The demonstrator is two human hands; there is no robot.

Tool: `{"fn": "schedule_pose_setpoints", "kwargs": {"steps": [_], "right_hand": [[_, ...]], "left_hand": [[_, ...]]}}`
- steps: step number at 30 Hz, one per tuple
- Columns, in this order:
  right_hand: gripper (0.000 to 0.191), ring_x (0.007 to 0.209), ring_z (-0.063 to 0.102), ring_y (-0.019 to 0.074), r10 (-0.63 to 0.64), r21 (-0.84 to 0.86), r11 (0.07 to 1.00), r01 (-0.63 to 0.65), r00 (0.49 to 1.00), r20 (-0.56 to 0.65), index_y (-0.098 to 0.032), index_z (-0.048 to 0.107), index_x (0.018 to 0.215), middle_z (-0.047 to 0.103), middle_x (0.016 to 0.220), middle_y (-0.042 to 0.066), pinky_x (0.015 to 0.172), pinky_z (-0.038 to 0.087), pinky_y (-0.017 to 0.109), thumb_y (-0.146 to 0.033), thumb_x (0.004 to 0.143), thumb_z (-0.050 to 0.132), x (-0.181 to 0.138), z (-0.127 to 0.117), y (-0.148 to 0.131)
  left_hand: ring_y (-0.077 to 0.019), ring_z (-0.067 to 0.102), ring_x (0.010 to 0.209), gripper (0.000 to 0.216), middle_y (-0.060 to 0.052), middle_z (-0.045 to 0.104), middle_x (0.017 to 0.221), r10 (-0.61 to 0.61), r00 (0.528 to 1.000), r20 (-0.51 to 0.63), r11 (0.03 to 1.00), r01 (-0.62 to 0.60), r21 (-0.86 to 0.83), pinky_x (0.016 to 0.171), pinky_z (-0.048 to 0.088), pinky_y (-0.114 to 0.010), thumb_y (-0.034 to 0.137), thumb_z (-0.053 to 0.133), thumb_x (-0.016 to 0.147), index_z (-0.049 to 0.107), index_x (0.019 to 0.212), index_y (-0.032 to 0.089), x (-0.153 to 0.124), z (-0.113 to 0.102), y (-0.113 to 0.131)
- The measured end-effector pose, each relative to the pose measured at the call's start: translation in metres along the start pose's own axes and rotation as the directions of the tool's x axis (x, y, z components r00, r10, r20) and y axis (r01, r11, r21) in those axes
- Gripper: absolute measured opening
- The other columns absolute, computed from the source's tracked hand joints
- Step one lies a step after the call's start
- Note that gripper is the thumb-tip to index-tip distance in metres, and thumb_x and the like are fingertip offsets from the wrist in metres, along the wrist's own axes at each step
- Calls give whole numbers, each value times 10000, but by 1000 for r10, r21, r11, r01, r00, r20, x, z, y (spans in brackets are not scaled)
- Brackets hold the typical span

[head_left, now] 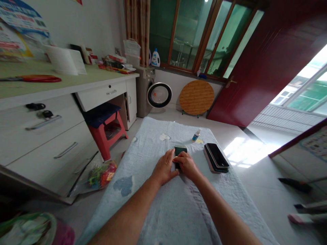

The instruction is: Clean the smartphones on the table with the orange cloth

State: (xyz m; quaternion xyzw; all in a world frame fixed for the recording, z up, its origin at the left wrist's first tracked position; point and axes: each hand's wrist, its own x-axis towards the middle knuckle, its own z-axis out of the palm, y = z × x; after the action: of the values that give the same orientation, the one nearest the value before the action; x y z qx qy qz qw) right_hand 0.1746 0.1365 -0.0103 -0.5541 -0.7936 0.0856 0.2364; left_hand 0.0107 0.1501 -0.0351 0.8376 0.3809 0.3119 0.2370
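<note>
A smartphone (181, 149) with a dark screen and pale edges lies on the cloth-covered table (163, 211). My left hand (165, 167) grips its left side, with the thumb near the bottom edge. Over the screen, my right hand (188, 165) has its fingers bent and pressed together; whatever they may hold is hidden. To the right rests a stack of dark phones or tablets (216, 157). Beyond my right hand stands a small spray bottle (196, 135) with a blue label.
Left of the table are a red stool (104, 131), a plastic bag of colourful items (102, 175) and a white desk (46, 136). An open-doored washing machine (145, 90) and a round wooden tabletop (196, 97) stand ahead. A dark red door (255, 64) is at the right.
</note>
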Motion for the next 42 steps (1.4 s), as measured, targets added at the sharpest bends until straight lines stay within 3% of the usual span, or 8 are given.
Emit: {"fn": "schedule_pose_setpoints", "kwargs": {"steps": [6, 16, 20, 25, 27, 36, 42], "right_hand": [[258, 808, 542, 137, -28, 94, 995, 25, 999, 26, -225, 746, 920, 594, 840, 34, 750, 410, 240, -171, 901, 494, -23, -11, 0], [297, 838, 580, 158, 275, -145, 949, -281, 959, -62, -169, 758, 927, 659, 872, 76, 799, 399, 242, -140, 884, 465, 34, -11, 44], [303, 858, 585, 165, 271, -168, 947, -274, 962, -45, -171, 759, 934, 666, 879, 88, 820, 388, 242, -133, 887, 462, 56, -2, 39], [292, 910, 582, 147, 173, -152, 974, -166, 984, 34, -204, 752, 973, 667, 942, 71, 859, 375, 216, -125, 877, 488, 63, 9, 23], [296, 928, 580, 147, 163, -150, 977, -155, 986, 42, -211, 750, 976, 667, 950, 66, 865, 374, 214, -125, 877, 484, 62, 9, 23], [321, 838, 585, 162, 349, -178, 916, -361, 932, -94, -162, 749, 975, 672, 904, 90, 795, 401, 233, -133, 871, 446, 40, -7, 44], [307, 844, 576, 149, 238, -87, 967, -238, 971, -13, -190, 750, 896, 655, 866, 56, 783, 401, 222, -92, 824, 468, 3, -9, 10]], "left_hand": [[-289, 430, 1317, 569, -117, 486, 1420, 2, 993, 120, 993, -16, 115, 1119, 307, -457, 376, 686, 764, 537, 1279, 187, 1, -8, 8], [-311, 412, 1329, 608, -117, 484, 1425, -20, 986, 164, 991, -3, 136, 1118, 299, -479, 397, 717, 740, 560, 1286, 181, 3, -17, 14], [-319, 436, 1304, 618, -114, 507, 1405, -18, 987, 157, 993, -1, 121, 1107, 314, -474, 409, 730, 726, 573, 1277, 177, 4, -17, 14], [-320, 458, 1279, 576, -77, 542, 1373, 10, 991, 135, 996, -21, 85, 1088, 330, -492, 422, 727, 723, 592, 1249, 231, 4, -16, 11], [-316, 459, 1277, 589, -71, 543, 1372, 17, 992, 128, 996, -28, 89, 1087, 334, -485, 413, 735, 713, 587, 1255, 237, 3, -15, 10], [-305, 439, 1303, 626, -110, 514, 1399, -24, 991, 130, 989, 5, 144, 1109, 322, -449, 401, 730, 715, 573, 1277, 176, 3, -12, 12], [-298, 441, 1306, 633, -112, 510, 1403, -18, 990, 140, 989, -2, 145, 1115, 314, -459, 398, 711, 734, 538, 1306, 188, 2, -13, 14]]}}
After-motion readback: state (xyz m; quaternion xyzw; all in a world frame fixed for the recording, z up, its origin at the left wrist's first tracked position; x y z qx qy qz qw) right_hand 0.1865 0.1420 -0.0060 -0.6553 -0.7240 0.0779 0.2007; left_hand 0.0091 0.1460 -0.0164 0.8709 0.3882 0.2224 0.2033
